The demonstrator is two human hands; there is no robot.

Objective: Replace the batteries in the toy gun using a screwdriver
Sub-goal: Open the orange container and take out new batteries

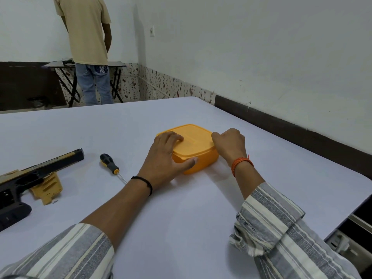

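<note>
Here the white desk fills most of the view, running from the near edge to a far corner by the wall. Both forearms reach forward from striped sleeves toward a closed orange box lying right of the middle. The left hand lies over the box's near left corner, fingers spread and bent over the lid, thumb pressed against the near side wall. The right hand sits at the box's right edge with knuckles up and fingers curled at the lid's rim; whether they actually grip the rim cannot be told.

Well to the left, apart from both hands, the black and tan toy gun lies on its side, its long axis running from near left to far right, barrel pointing far right. Between gun and box lies the screwdriver, black and yellow handle toward the far left, its thin shaft pointing near right toward the left wrist.

In the far left background a person stands facing away by a folding table.
</note>
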